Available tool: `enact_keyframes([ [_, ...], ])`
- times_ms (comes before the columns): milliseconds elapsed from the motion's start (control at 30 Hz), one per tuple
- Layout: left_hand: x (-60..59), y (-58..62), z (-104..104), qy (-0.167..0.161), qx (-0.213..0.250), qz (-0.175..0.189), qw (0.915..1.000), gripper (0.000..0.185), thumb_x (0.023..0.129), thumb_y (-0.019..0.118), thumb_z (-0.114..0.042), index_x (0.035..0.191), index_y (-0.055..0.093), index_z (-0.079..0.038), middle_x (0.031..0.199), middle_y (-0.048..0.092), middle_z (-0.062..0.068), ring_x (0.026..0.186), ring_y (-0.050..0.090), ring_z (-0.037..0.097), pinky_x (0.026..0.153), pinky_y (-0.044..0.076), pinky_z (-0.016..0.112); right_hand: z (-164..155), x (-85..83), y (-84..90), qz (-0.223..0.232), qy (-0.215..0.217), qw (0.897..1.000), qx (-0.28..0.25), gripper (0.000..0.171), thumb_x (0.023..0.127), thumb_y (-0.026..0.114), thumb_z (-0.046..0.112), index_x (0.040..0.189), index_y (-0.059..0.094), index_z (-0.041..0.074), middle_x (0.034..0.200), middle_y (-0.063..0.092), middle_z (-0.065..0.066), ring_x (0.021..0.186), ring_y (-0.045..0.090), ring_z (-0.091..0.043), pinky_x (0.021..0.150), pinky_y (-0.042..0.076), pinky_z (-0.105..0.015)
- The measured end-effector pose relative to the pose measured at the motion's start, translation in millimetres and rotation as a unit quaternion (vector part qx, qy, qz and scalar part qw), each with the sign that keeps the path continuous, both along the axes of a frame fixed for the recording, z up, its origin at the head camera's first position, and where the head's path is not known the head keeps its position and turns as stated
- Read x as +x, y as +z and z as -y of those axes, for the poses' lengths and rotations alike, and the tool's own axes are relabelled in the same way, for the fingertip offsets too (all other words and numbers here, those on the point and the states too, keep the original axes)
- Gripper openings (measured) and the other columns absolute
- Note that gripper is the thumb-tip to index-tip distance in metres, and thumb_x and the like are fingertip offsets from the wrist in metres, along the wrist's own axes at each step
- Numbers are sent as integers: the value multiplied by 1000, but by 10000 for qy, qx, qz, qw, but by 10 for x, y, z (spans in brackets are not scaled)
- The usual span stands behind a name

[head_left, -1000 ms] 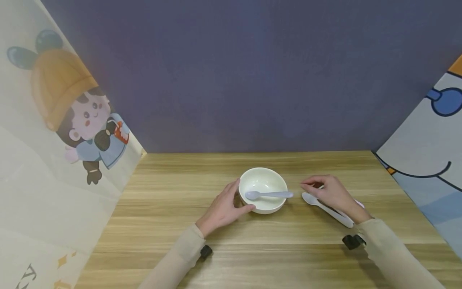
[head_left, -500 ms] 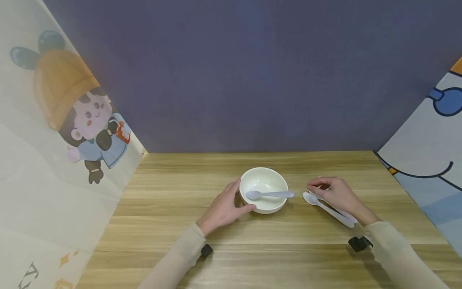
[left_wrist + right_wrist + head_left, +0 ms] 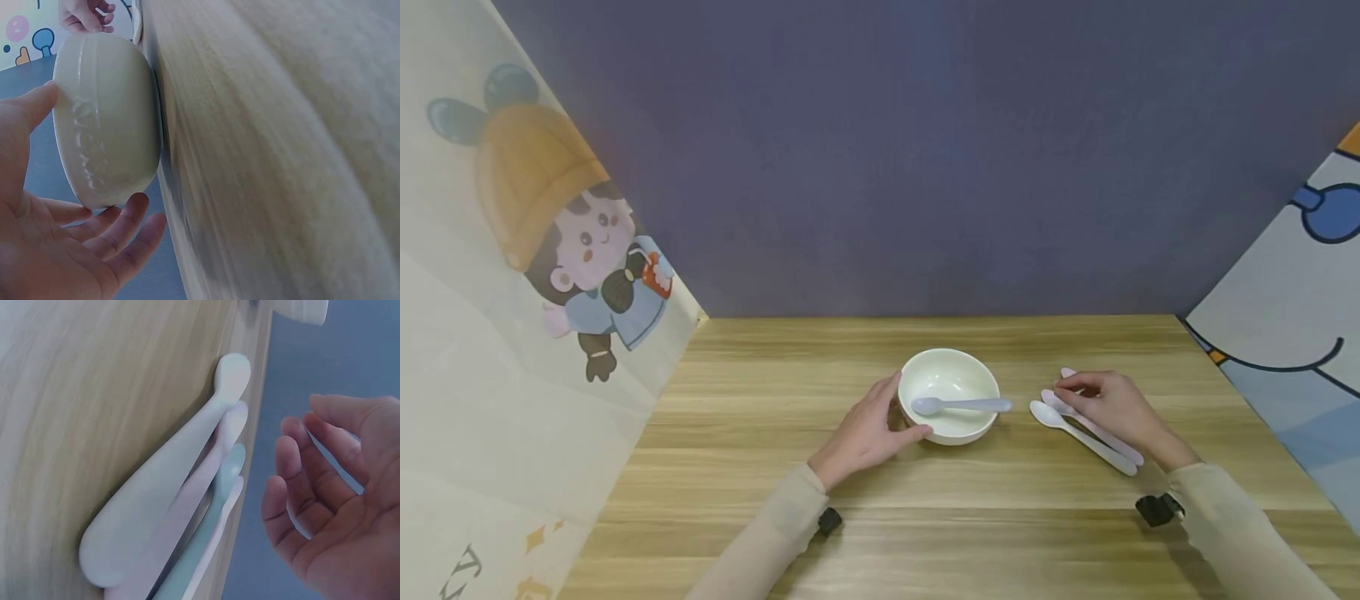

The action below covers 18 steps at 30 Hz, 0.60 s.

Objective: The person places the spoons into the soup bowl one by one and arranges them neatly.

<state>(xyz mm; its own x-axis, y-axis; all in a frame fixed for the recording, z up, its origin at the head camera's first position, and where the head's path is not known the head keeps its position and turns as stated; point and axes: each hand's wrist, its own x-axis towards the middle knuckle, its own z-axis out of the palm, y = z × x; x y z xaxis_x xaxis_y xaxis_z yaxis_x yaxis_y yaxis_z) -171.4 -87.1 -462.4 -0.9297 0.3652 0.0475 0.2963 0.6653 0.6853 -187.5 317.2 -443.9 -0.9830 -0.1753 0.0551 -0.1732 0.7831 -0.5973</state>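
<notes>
A person's left hand cups the near-left side of a cream bowl at the middle of a wooden table; the left wrist view shows thumb and fingers spread against the bowl's wall, touching and steadying it rather than closing round it. A pale blue spoon lies inside the bowl, its handle resting on the right rim.

The right hand hovers over a small cluster of spoons lying side by side on the table to the right of the bowl, near it but apart. In the right wrist view the fingers are loosely curled and hold nothing; a white spoon lies outermost, a pink one and a pale green one tucked against it. From the head view the fingertips seem to sit right at the pink spoon's bowl end, though whether they touch it cannot be told.

The step in hand looks like picking one more spoon from the cluster while the bowl is held steady. That calls for separating a single spoon from its neighbours, which lie touching, and pinching its handle cleanly before any lift.

Purple wall behind; cartoon-printed panels stand at either side.
</notes>
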Motion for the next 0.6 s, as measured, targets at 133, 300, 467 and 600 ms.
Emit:
enact_keyframes([
  [133,-4,-11,4,-16,-3,-41,10000,105,91,74,-67,171,26,-17,170,41,9,154,43,32,125,39,59,-61,-5,-25,-6,-41,9999,112,36,105,69,36,124,79,7,119,79,-14,96,69,-16,71,54,-22],
  [300,-8,-15,10,-14,-32,-82,10000,105,91,74,-67,171,26,-19,169,42,9,153,45,31,125,40,57,-116,-34,-57,-111,-104,9996,245,32,104,71,32,121,80,6,115,80,-15,94,70,-18,69,54,-22],
  [467,-12,-16,11,-18,-12,-98,9999,104,91,73,-67,171,27,-20,169,43,8,153,46,30,125,40,57,-200,-74,-95,-191,-220,9989,366,30,104,71,30,118,81,6,111,80,-16,93,72,-23,70,54,-24],
  [600,-5,-13,8,-28,-13,-86,10000,104,91,73,-67,171,26,-20,169,43,9,153,45,30,125,40,58,-269,-97,-136,-225,-285,9983,461,31,104,71,31,118,80,5,111,80,-17,94,73,-27,74,56,-31],
])
